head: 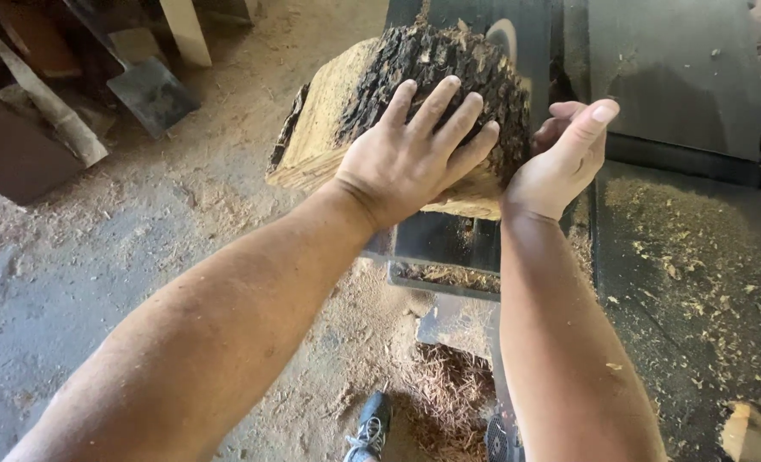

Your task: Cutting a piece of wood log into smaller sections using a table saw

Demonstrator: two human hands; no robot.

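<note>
Sawdust-strewn floor, dark machine bench. Left hand fingers spread on bark-covered log; right hand cups its end. Risk: loose bark shearing, log slipping.

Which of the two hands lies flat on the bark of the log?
The left hand, fingers spread flat over the bark of the log. The right hand cups its end instead.

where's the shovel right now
In the head view the shovel lies at the upper left on the sawdust-strewn floor, among wooden boards, left of the bark-covered log under the left hand.
</note>
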